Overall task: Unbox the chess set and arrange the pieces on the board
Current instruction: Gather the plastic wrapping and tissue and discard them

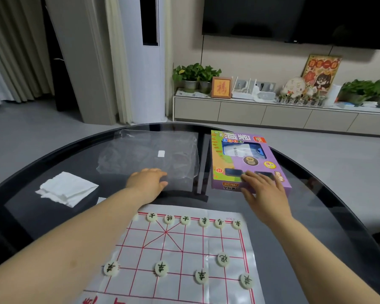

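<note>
Xiangqi board (184, 249), a pale sheet with a red grid, lies nearest on a dark glass table (53, 216), between the person's two forearms. Cream discs with black characters stand on it. Four soldier pieces (161, 268) form the closest row, and one cannon piece (223, 259) sits just behind them on the right. A back rank (204, 222) of six clear discs lines the far edge, with a seventh half hidden by the left forearm. Only the far half of the board shows.

Past that far edge, the left hand (148, 183) rests on the near edge of a clear plastic bag (149, 150). Its fingers point away, and whether they pinch the film cannot be told. Left of those fingers lies a folded white tissue (67, 188).

The right hand (263, 189) lies with straight, spread fingers (248, 175) flat on the near end of the purple chess-set box (246, 150), gripping nothing. The box runs away from the fingertips, just right of the bag.

Unboxing looks done, and the black side appears largely laid out. A second cannon, a fifth soldier and the leftmost back-rank pieces are unseen, perhaps under the arm. The near side cannot be judged.

Beyond the table stand a low cabinet (239, 110) with potted plants (195, 73) and a wall-mounted television (294, 18).
</note>
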Motion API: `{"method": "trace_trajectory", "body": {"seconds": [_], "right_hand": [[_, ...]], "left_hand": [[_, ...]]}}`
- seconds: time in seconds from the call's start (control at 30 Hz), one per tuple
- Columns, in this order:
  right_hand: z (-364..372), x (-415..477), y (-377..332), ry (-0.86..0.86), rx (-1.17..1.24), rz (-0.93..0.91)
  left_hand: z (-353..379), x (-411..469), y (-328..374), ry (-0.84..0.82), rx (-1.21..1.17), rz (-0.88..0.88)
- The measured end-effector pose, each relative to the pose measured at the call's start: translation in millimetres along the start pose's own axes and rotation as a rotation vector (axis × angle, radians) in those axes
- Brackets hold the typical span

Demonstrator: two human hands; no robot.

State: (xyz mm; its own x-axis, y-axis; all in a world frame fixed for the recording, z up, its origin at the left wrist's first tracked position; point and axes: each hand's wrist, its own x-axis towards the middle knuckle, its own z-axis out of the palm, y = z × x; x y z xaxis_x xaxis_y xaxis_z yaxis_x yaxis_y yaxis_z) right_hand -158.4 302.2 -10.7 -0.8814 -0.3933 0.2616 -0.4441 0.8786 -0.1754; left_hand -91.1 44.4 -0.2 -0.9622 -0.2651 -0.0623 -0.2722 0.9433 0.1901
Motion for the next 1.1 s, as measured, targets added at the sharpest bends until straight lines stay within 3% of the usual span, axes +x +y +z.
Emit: {"method": "trace_trajectory", "body": {"seconds": [0.1, 0.23, 0.37, 0.5, 0.7, 0.8, 0.97, 1.1], "right_hand": [[-6.9, 2.3, -12.6, 0.003, 0.022, 0.052], [-22.8, 1.1, -56.5, 0.158, 0.191, 0.060], [-24.6, 8.2, -116.4, 0.045, 0.349, -0.018], [-6.5, 32.4, -165.8, -0.190, 0.487, 0.258], [27.0, 66.6, -182.8, -0.128, 0.551, 0.677], [35.7, 71.6, -176.7, -0.172, 0.458, 0.797], [40.3, 79.7, -183.8, -0.174, 0.619, 0.831], [22.4, 80.4, -193.5, -0.028, 0.791, 0.669]], "left_hand": [[-6.2, -11.2, -13.9, -0.007, -0.144, -0.008], [-19.0, -47.3, -44.0, 0.185, -0.276, -0.012], [-16.7, -102.8, -94.8, 0.287, -0.222, -0.035], [-2.3, -134.9, -137.7, 0.267, -0.187, -0.171], [7.6, -130.8, -146.6, 0.254, -0.176, -0.107], [8.8, -129.2, -151.7, 0.286, -0.210, -0.099], [9.2, -127.0, -154.4, 0.330, -0.237, -0.105], [8.6, -127.3, -155.9, 0.358, -0.318, -0.114]]}}
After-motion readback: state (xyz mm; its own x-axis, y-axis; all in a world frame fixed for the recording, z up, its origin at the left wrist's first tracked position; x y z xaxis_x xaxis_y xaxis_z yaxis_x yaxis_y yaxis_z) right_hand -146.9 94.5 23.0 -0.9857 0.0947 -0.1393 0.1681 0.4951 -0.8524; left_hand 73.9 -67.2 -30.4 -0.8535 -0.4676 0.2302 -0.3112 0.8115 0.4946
